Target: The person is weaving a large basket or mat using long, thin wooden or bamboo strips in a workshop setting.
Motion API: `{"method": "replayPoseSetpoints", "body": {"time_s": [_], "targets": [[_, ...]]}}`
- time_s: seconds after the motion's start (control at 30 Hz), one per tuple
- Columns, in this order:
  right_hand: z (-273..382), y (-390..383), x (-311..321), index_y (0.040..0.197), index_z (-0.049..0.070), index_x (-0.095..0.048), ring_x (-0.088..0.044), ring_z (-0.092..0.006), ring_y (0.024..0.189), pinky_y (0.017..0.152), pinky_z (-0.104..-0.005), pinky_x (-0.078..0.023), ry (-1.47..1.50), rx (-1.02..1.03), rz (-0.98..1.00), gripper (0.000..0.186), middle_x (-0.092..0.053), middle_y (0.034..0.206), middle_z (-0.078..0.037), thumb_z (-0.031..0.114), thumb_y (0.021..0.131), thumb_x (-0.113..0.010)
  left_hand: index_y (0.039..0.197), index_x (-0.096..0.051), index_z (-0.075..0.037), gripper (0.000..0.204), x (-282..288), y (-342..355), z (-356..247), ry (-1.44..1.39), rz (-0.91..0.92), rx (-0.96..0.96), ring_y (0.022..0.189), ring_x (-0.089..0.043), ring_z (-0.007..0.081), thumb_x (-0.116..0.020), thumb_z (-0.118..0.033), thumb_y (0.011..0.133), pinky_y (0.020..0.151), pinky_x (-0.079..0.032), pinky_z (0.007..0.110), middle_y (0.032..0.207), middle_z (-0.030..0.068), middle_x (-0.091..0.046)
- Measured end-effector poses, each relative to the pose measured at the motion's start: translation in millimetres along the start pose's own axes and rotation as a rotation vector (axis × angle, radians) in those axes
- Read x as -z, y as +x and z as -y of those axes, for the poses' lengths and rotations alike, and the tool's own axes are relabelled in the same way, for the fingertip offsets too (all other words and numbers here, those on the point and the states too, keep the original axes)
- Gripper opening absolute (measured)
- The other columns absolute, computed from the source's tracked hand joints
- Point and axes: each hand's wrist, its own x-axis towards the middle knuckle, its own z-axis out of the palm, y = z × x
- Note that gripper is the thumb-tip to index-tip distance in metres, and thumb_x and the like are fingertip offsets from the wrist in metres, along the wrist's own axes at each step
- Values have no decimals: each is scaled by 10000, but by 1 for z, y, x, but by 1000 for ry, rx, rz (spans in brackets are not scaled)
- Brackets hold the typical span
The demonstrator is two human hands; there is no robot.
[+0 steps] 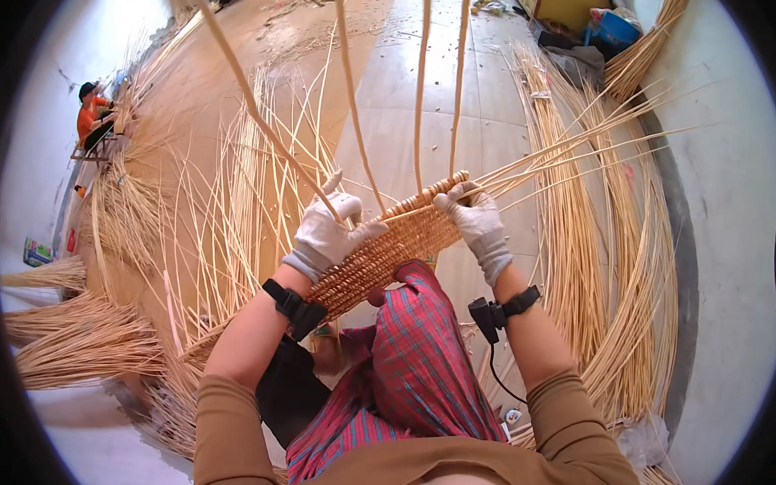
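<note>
A woven wicker panel (386, 253) slants across my lap, its upper edge rising to the right. Tall thick stakes (352, 96) stand up out of that edge. My left hand (324, 233), in a whitish glove, holds the panel's left end, thumb along the weave and one finger pointing up beside the leftmost stake. At the upper right corner my right hand (476, 218), gloved too, closes with thumb and fingers on thin wicker strands (527, 169) that fan out to the right. Its fingertips are partly hidden against the rim.
Long loose wicker rods (567, 240) lie along the right wall, more rods (245, 169) to the left. Cut bundles (85, 339) rest at the lower left. A person in orange (89, 121) sits at the far left. A blue bucket (616, 32) stands at the back right.
</note>
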Motion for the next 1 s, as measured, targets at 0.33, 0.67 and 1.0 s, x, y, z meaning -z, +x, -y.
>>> {"method": "replayPoseSetpoints", "body": {"time_s": [0.33, 0.67, 1.0], "targets": [[-3, -1, -11, 941, 106, -604, -569, -77, 799, 764, -250, -511, -5, 97, -82, 256, -618, 868, 42, 72, 854, -843, 905, -810, -98, 472, -8, 15, -13, -201, 143, 322, 776, -716, 305, -782, -558, 804, 824, -541, 410, 756, 124, -730], [15, -85, -39, 984, 40, -696, -730, -237, 908, 801, -287, -577, -717, 1035, 10, 116, -744, 1000, -124, -23, 890, -721, 830, -767, -91, 594, -28, 10, -9, -13, 140, 555, 944, -631, 370, -744, -678, 750, 842, -494, 471, 819, 190, -674], [99, 34, -93, 1070, 102, -698, -759, -262, 828, 633, -453, -579, -1199, 584, 270, 196, -750, 921, -134, 252, 1008, -588, 1185, -659, -117, 508, -24, 4, 1, -367, -29, 298, 785, -690, 227, -879, -331, 781, 736, -552, 385, 872, 87, -724]]}}
